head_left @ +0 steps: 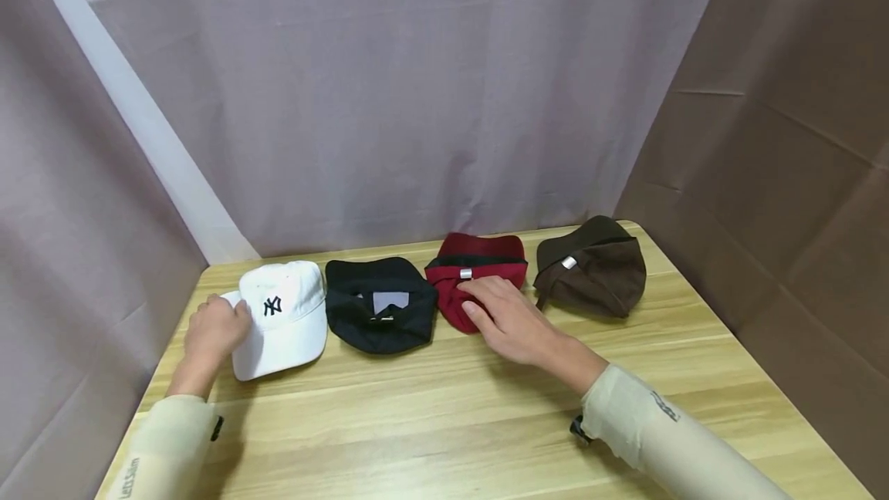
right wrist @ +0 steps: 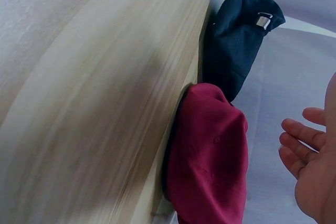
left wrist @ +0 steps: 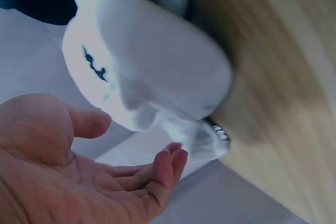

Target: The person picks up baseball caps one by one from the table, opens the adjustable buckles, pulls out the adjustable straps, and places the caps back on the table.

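Observation:
A white cap (head_left: 288, 330) with a dark embroidered emblem lies at the table's left, its brim toward the near side. Beside its left edge is my left hand (head_left: 217, 330); in the left wrist view thumb and loosely bent fingers stand apart with nothing between them. Whether the fingertips touch the cap, I cannot tell. My right hand (head_left: 510, 319) hovers over a red cap (head_left: 479, 272), covering part of it. The right wrist view shows relaxed fingers (right wrist: 299, 142) apart from the red fabric. A black cap (head_left: 378, 326) lies between the white and red ones.
A dark brown cap (head_left: 604, 272) sits right of the red one. All four rest in a row along the far part of the wooden table (head_left: 417, 423). Grey curtain (head_left: 417, 99) hangs behind, with brown cloth (head_left: 778, 199) on the right.

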Demonstrator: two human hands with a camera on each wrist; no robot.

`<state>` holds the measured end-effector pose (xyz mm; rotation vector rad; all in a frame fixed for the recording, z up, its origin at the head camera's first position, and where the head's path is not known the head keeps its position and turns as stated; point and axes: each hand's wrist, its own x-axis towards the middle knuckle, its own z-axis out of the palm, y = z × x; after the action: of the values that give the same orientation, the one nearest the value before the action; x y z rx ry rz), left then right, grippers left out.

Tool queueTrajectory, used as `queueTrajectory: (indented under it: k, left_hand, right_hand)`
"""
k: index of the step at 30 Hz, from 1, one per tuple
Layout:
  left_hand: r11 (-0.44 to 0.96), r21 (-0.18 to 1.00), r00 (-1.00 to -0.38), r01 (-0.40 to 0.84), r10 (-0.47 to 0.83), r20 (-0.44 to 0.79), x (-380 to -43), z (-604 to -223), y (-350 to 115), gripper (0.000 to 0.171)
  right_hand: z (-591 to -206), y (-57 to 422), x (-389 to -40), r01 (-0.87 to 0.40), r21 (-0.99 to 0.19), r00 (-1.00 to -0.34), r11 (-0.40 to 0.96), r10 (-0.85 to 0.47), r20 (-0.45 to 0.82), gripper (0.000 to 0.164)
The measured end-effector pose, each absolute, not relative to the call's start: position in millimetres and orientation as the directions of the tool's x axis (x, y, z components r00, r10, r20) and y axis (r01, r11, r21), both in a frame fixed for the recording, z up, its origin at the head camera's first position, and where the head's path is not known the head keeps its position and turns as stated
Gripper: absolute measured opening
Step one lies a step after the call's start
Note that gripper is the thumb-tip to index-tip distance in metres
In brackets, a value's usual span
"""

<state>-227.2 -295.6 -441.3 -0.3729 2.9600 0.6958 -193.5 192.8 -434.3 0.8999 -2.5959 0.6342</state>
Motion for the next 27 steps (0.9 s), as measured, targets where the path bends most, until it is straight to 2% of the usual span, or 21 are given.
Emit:
queueTrajectory:
  k: [4,7,12,16,21,27]
  left_hand:
    - [0.851,0.464,-0.968,-0.245,-0.243,-0.065,-227,-436,-281,0.074]
    - [0.835,0.520,-0.967,-0.183,-0.247,0.057,-227,-434,-270,0.067]
    - [0.830,0.552,-0.920,0.081,-0.151,0.362,-227,-436,-251,0.042]
    - [0.804,0.520,-0.864,0.289,-0.014,0.503,-227,-440,-238,0.031]
    - [0.765,0.471,-0.811,0.440,0.113,0.574,-224,-444,-218,0.022]
    - [0.681,0.480,-0.796,0.553,0.263,0.545,-217,-444,-193,0.026]
  right_hand:
    - [-434,193,-193,-0.644,-0.299,-0.751,0.705,-0.507,0.423,0.038]
    - [-435,193,-193,-0.643,-0.301,-0.754,0.704,-0.511,0.413,0.038]
    - [-438,195,-193,-0.644,-0.298,-0.754,0.705,-0.516,0.407,0.038]
    - [-439,196,-193,-0.642,-0.294,-0.756,0.708,-0.520,0.398,0.038]
    - [-438,197,-191,-0.631,-0.301,-0.767,0.715,-0.519,0.378,0.039]
    - [-438,196,-190,-0.639,-0.294,-0.761,0.711,-0.531,0.372,0.039]
